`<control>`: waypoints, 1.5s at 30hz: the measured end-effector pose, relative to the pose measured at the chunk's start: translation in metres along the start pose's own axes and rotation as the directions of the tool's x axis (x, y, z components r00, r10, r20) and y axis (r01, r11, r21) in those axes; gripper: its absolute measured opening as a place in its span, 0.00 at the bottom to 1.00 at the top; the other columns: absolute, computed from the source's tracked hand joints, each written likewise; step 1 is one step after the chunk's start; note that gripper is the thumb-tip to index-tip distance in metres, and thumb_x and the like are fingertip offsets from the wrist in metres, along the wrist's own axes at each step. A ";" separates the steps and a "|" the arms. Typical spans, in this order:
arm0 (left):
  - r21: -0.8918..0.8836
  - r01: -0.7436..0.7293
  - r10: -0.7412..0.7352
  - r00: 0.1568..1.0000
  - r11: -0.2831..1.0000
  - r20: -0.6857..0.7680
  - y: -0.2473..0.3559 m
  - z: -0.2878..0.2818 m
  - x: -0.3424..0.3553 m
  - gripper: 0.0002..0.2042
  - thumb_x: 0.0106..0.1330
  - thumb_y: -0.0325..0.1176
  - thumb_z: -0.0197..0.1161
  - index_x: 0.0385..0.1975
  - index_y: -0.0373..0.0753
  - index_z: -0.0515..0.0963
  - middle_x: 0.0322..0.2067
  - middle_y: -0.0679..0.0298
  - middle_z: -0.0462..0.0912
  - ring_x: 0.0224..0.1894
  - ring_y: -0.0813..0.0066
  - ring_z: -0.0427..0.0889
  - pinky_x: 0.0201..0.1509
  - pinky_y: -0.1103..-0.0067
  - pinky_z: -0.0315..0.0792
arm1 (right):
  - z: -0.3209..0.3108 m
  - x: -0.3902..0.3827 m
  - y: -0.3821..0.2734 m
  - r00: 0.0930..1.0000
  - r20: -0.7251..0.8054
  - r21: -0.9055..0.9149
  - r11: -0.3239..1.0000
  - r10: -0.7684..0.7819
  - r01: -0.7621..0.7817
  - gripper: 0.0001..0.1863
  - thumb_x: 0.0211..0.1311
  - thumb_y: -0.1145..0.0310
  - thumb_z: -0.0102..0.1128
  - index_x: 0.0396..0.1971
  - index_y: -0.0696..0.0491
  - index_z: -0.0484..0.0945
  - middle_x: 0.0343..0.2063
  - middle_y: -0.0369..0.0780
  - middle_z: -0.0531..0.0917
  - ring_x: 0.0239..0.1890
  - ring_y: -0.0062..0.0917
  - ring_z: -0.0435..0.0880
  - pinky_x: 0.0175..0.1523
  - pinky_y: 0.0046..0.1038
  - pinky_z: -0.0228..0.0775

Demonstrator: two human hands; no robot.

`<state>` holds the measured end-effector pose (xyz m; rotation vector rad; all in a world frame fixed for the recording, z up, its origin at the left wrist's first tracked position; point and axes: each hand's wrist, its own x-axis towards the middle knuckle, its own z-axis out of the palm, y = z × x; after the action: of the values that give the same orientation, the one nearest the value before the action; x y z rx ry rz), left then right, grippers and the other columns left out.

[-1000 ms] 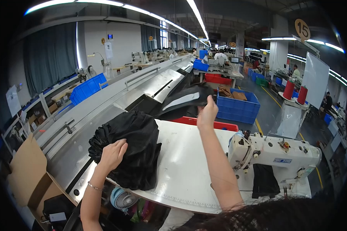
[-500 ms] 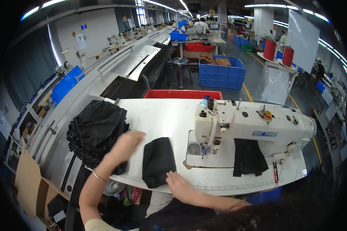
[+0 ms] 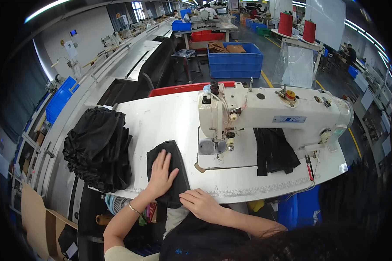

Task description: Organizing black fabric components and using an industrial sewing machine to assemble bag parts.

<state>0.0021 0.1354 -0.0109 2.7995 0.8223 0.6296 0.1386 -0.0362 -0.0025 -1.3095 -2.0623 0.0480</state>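
A single black fabric piece (image 3: 177, 167) lies at the front edge of the white sewing table (image 3: 161, 117), its near end hanging slightly past the edge. My left hand (image 3: 161, 174) rests flat on it, fingers stretched out. At the near right corner of the same piece is my right hand (image 3: 200, 203), its fingers bent together over the cloth edge; thumb and fingertips seem to pinch it. To the left stands a tall pile of black fabric pieces (image 3: 101, 148). The white sewing machine (image 3: 265, 104) is on the right, its needle area apart from both hands.
More black cloth (image 3: 274, 152) lies under the machine arm, beside red-handled snips (image 3: 309, 167). Behind the table is a red bin (image 3: 170, 90), then a large blue crate (image 3: 235, 61). Red thread cones (image 3: 285, 24) stand back right. An open cardboard box (image 3: 35, 217) is at lower left.
My left hand has come from beside the pile onto the single fabric piece and flattened there. My right hand stays at the piece's near corner. The whole view has shifted.
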 end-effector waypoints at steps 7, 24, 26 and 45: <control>-0.342 0.052 -0.079 0.995 0.938 -0.065 -0.015 0.000 0.021 0.31 0.65 0.38 0.52 0.64 0.33 0.49 0.65 0.43 0.42 0.65 0.45 0.47 0.67 0.65 0.45 | -0.023 0.044 -0.025 0.964 -0.157 -0.196 0.963 -0.216 0.183 0.15 0.46 0.72 0.54 0.35 0.63 0.73 0.38 0.45 0.77 0.47 0.34 0.76 0.47 0.28 0.72; 0.107 -0.163 0.127 0.951 0.981 0.280 0.065 -0.001 0.025 0.20 0.55 0.36 0.61 0.43 0.28 0.71 0.34 0.54 0.70 0.35 0.61 0.76 0.32 0.74 0.75 | -0.026 -0.014 -0.010 0.988 -0.047 -0.239 0.962 -0.145 0.130 0.15 0.49 0.69 0.55 0.36 0.63 0.74 0.41 0.46 0.76 0.47 0.33 0.74 0.50 0.29 0.66; 0.121 -0.126 0.091 0.961 0.985 0.260 0.063 -0.002 0.027 0.17 0.55 0.33 0.61 0.42 0.28 0.72 0.32 0.55 0.71 0.33 0.62 0.77 0.31 0.74 0.74 | -0.062 -0.041 0.036 0.990 -0.076 -0.361 0.923 0.116 -0.136 0.14 0.44 0.71 0.61 0.32 0.61 0.74 0.42 0.44 0.76 0.49 0.37 0.74 0.51 0.34 0.67; -0.244 0.125 -0.181 0.958 0.962 -0.222 0.067 -0.123 0.031 0.07 0.54 0.21 0.62 0.33 0.34 0.80 0.23 0.62 0.66 0.24 0.74 0.67 0.28 0.81 0.63 | -0.013 0.067 0.038 0.931 0.178 -0.647 0.675 -0.319 0.355 0.23 0.45 0.69 0.51 0.43 0.65 0.74 0.43 0.50 0.77 0.50 0.36 0.74 0.63 0.35 0.58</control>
<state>0.0040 0.1004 0.1279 2.4566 0.9345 0.9846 0.1585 0.0329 0.0281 -1.2796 -2.4409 -0.9308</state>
